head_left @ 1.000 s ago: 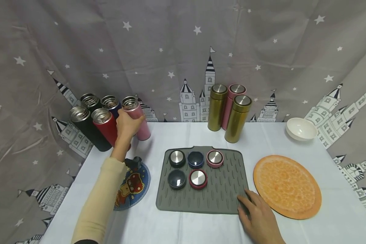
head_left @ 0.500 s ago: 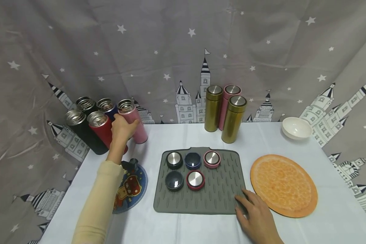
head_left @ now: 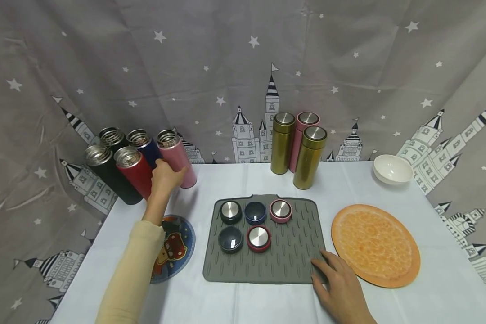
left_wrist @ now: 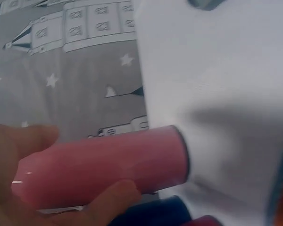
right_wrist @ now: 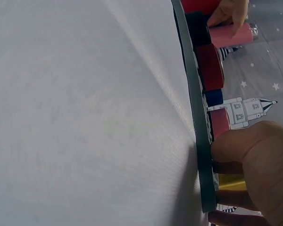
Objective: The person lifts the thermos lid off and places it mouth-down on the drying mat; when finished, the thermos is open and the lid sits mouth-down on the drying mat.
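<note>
My left hand (head_left: 166, 180) is at the pink bottle (head_left: 178, 157), which stands lidless at the back left. Its thumb and fingers are spread to either side of the bottle's body; the left wrist view shows the thumb at one edge and a fingertip (left_wrist: 120, 195) overlapping the other. Close beside it are a lidless red bottle (head_left: 134, 170), a blue one (head_left: 147, 148) and two dark ones. My right hand (head_left: 342, 288) rests its fingertips on the right front corner of the grey-green mat (head_left: 291, 265). Red, pink, blue and dark lids lie on that mat, including the pink lid (head_left: 281, 210).
Two gold bottles, one being the front gold bottle (head_left: 309, 159), stand with a capped pink bottle at the back. A round orange mat (head_left: 374, 245) and a white bowl (head_left: 393, 170) are at the right. A round blue mat (head_left: 186, 252) lies partly under the left forearm.
The left hand has loosened around the pink bottle and slipped slightly lower beside it. The bottle stands beside the others. The right hand stays at the mat corner; the head view has shifted slightly.
</note>
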`<state>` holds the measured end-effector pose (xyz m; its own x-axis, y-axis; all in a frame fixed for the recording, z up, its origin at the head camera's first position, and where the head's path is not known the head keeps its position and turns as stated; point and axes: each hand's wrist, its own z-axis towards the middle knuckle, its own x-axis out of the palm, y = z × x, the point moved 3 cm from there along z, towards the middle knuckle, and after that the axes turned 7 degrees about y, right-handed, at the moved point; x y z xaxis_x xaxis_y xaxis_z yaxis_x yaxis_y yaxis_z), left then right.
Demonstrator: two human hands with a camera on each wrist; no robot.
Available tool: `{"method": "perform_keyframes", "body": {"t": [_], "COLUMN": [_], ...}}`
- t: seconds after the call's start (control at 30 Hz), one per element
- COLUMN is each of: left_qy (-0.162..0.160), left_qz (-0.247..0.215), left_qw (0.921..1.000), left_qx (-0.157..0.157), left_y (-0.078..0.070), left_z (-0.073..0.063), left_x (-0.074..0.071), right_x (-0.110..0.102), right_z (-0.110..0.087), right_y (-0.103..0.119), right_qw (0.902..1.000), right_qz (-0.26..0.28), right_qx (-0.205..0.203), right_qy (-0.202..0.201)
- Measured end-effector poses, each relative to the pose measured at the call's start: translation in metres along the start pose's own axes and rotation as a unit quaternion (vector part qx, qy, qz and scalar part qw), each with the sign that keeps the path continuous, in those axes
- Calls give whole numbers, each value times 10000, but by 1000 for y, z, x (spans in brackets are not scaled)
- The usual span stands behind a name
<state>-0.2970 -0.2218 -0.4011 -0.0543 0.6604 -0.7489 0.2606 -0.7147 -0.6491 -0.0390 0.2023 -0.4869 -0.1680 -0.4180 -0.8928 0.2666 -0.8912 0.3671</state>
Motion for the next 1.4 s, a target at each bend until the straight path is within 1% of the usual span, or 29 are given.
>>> {"method": "perform_keyframes", "body": {"t": [0.07,0.1,0.17,0.23,0.37,0.43,0.47,0.57,0.7,0.83,0.93,1.07,1.17,1.4], "left_qy": [192,237,374,582,988,1117,1172,1297,1444,1608,1688,1700,1664,1683], "left_qz": [149,199,325,396,647,762,786,770,427,26,-202,-342,-395,-650], "left_qw": [9997,9995,9987,9974,9929,9905,9894,9856,9798,9696,9611,9553,9536,9481], "left_qx": [25,52,115,146,160,257,351,759,1317,1844,2176,2396,2478,2617], "left_y": [3,4,5,4,-3,-10,-14,-30,-58,-88,-107,-126,-137,-165], "left_z": [-5,-8,-13,-19,-28,-31,-32,-31,-27,-22,-16,-7,0,10], "left_x": [6,8,14,19,26,29,30,40,56,72,83,96,105,121], "right_x": [0,0,1,0,-1,-1,-1,-1,-2,-3,-3,-2,-1,-1], "right_z": [0,0,0,1,1,1,0,0,-1,-1,0,1,1,0], "right_y": [0,0,1,1,1,1,0,-1,-2,-2,-1,-1,-3,-4], "right_qw": [10000,10000,10000,10000,10000,9999,9999,9999,10000,9999,10000,9999,9998,10000], "right_qz": [-1,-8,-25,-25,-40,-51,-64,-83,-84,-49,-28,-37,-46,1], "right_qx": [-16,-19,-23,-20,13,37,51,61,-23,-103,-66,35,93,79], "right_qy": [-1,7,20,38,90,118,128,118,8,-78,-21,117,153,22]}}
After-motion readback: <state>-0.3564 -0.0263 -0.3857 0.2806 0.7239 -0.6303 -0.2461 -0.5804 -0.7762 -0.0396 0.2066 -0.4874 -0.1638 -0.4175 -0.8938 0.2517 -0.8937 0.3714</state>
